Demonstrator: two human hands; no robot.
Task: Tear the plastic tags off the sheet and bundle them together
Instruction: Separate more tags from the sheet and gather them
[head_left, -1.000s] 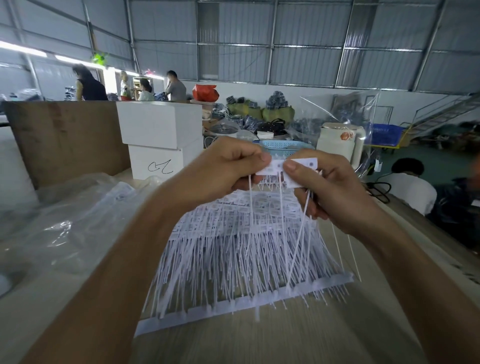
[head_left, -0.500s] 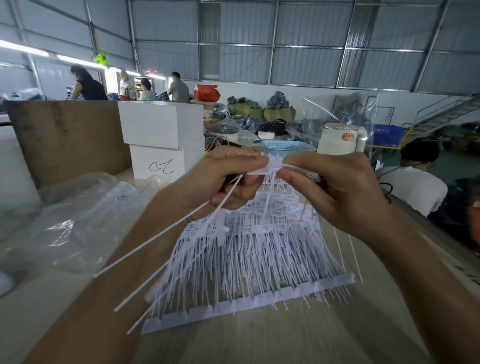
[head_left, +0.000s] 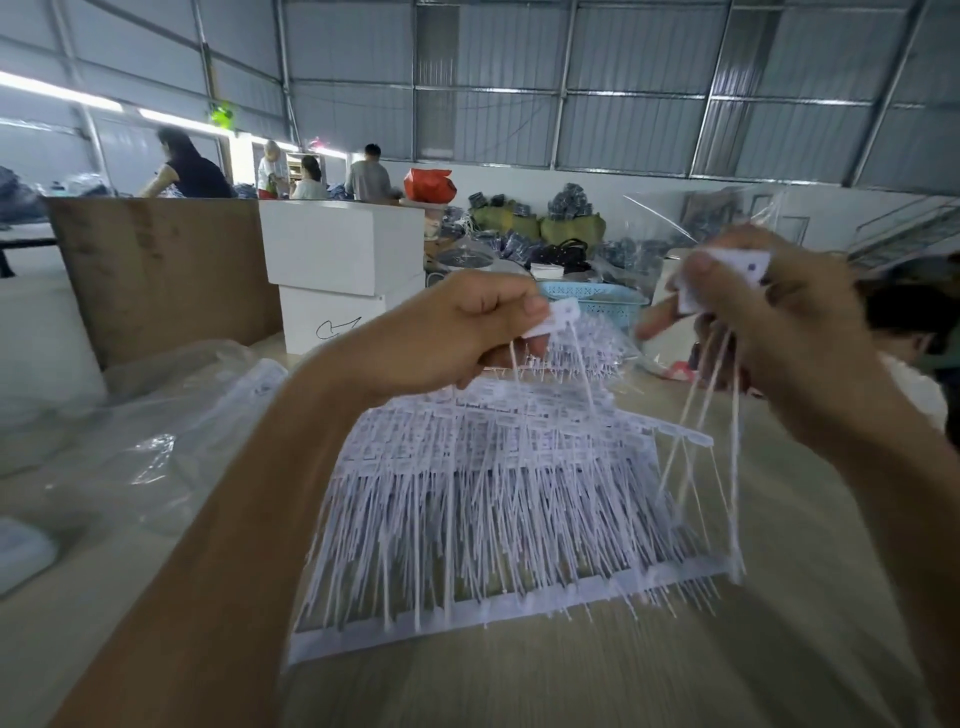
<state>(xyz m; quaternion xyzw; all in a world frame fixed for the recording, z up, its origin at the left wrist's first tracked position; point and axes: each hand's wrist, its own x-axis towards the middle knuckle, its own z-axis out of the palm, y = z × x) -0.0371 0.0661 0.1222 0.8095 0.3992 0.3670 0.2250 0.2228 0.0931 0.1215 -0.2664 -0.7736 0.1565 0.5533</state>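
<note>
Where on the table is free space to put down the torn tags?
Bare table lies in front of the sheet and right of it, under the right hand. The left side is crowded with plastic bags, with boxes behind.

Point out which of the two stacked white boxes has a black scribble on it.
The lower white box, under the plain upper white box. Its front face carries a black hand-drawn mark; the upper one's faces are blank.
</note>
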